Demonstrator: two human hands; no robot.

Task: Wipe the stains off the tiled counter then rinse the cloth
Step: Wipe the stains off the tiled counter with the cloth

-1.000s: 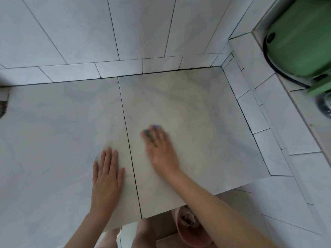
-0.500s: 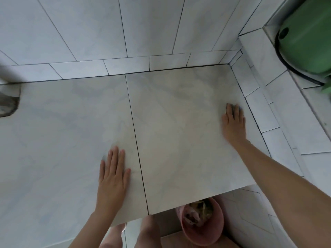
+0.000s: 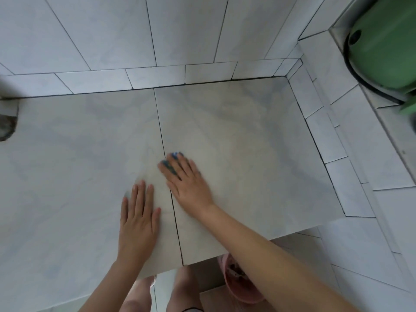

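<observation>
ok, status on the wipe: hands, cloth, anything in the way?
Left hand flat on the tiled counter. Right hand pressing blue cloth beside the grout line. Pink bucket sits below the front edge, off the counter.

Smooth ceramic-tile counter (image 3: 236, 136) (faint sheen); blue cloth (image 3: 172, 162).

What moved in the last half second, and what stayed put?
The right hand, pressing the blue cloth, swept left across the tiled counter from its right side to the middle grout line. The left hand stayed flat; nothing was grabbed or released.
</observation>
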